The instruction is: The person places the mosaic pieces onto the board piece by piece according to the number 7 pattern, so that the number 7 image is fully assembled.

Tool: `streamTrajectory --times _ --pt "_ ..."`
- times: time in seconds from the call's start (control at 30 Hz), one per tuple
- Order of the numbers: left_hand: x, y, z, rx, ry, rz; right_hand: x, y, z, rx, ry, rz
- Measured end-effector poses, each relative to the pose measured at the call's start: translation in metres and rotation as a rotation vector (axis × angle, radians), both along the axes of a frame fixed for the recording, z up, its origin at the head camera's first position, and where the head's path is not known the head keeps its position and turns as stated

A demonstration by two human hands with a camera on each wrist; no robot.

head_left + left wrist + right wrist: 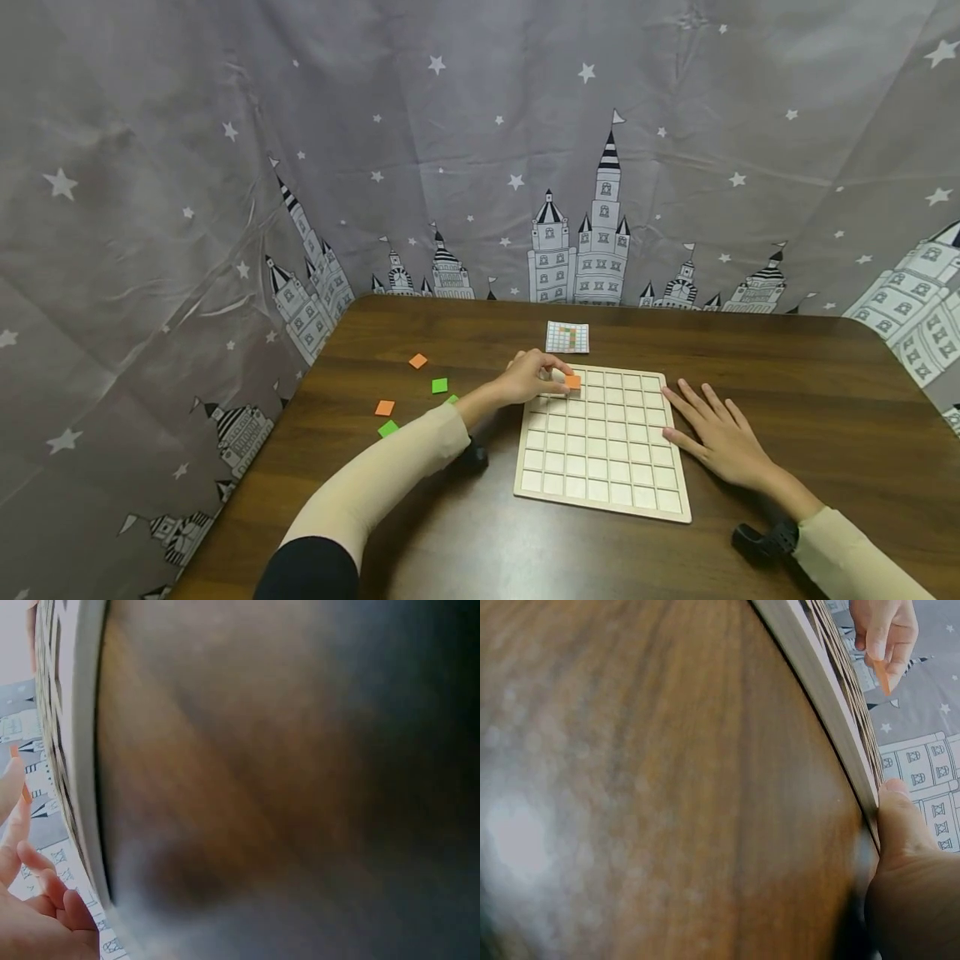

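Observation:
My left hand pinches an orange square tile between thumb and fingers, over the far row of the pale wooden grid board. In the left wrist view the same tile is seen edge-on at the fingertips. Whether it touches the board cannot be told. My right hand lies spread on the table at the board's right side, its thumb and index fingertip against the rim. The right wrist view shows that thumb beside the board's edge.
Left of the board lie orange tiles and green tiles, one partly hidden by the left forearm. A small printed grid card with a coloured pattern lies just beyond the board. A grey castle-print curtain hangs behind the brown table.

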State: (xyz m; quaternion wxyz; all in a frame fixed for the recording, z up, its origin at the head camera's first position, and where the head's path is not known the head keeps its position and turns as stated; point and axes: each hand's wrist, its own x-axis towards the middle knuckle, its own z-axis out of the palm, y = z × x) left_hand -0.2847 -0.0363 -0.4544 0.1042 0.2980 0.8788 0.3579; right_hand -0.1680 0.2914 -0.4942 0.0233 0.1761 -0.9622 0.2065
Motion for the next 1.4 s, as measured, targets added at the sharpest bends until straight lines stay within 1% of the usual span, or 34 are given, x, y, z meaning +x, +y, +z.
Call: streamTrajectory --times 0.1,0.27,0.47,0.63,0.77,1.07,1.23,1.4 --pt "0.000 0.003 -0.004 0.004 -0.014 0.021 0.001 0.000 0.000 -0.005 0.003 0.000" --pt "0.002 0.007 -0.004 0.010 -0.024 0.029 0.000 0.000 0.000 -0.006 0.000 -0.002" --pt "0.003 0.010 -0.002 -0.024 -0.027 0.028 0.000 0.000 0.001 -0.004 0.016 0.001" --pt "0.002 0.012 -0.003 -0.052 -0.031 0.040 0.000 0.000 0.001 -0.002 0.021 0.002" --pt "0.002 0.013 -0.004 -0.062 -0.040 0.051 0.000 0.001 0.000 -0.014 0.028 0.002" --pt "0.004 0.011 -0.006 -0.067 -0.046 0.064 -0.003 0.003 -0.010 -0.029 0.042 -0.003" --pt "0.002 0.011 -0.009 -0.075 -0.058 0.075 -0.003 0.004 -0.011 -0.036 0.047 0.003" --pt "0.001 0.011 -0.006 -0.066 -0.077 0.079 -0.003 0.004 -0.009 -0.042 0.053 0.005"
